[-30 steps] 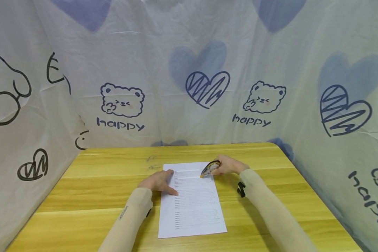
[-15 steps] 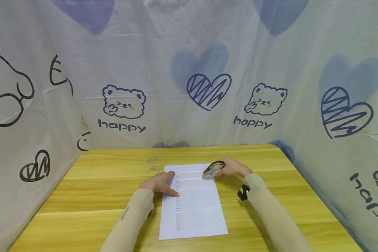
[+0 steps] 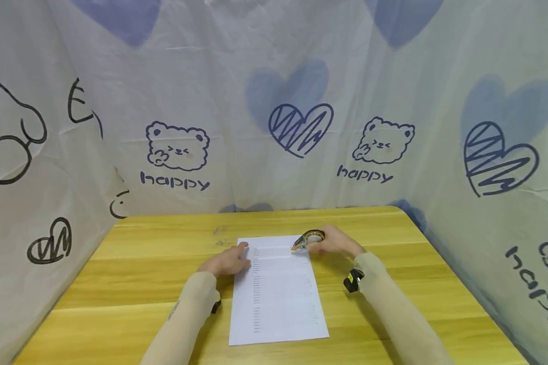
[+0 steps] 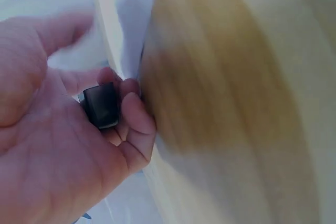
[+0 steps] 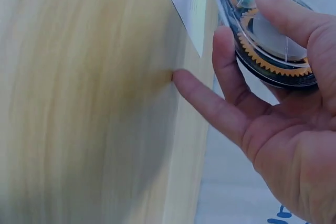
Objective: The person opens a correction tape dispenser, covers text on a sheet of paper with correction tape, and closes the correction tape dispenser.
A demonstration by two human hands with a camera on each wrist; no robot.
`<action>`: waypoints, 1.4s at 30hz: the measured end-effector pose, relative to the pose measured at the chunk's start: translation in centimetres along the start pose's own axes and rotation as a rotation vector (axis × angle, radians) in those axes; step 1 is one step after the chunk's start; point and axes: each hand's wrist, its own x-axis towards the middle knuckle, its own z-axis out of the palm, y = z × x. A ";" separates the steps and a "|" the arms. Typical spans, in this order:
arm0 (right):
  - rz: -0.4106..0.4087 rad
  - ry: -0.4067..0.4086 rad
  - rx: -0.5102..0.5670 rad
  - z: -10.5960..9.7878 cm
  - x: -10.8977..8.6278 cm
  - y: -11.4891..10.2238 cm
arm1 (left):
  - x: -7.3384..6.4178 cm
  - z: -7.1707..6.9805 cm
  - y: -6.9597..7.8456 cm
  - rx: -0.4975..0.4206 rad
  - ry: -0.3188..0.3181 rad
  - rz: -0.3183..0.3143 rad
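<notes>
A printed white sheet of paper (image 3: 283,304) lies on the table. My right hand (image 3: 335,241) holds a clear-cased correction tape dispenser (image 3: 311,237) over the sheet's upper right, its orange tip low at the printed lines. Orange gears show through its casing in the right wrist view, thumb on one side, while the lower fingers (image 5: 207,98) stretch toward the tabletop. At the sheet's upper left edge is my left hand (image 3: 226,261). Its curled fingers hold a small black cap-like piece (image 4: 101,106) against the palm; thumb and index are apart from it.
The yellow wood-grain table (image 3: 132,274) extends around the sheet on all sides. White cloth (image 3: 242,167) printed with hearts and bears hangs behind and along both sides. Small dark smudges (image 3: 219,230) mark the tabletop near the sheet's upper left.
My left thumb has drawn in from the printed lines toward the sheet's left edge. The correction tape's tip has shifted slightly toward the top of the sheet. The sheet has stayed put.
</notes>
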 end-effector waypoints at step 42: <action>-0.071 -0.011 0.368 2.3 0.5 -0.9 | 0.2 -0.3 0.1 -0.061 0.408 0.302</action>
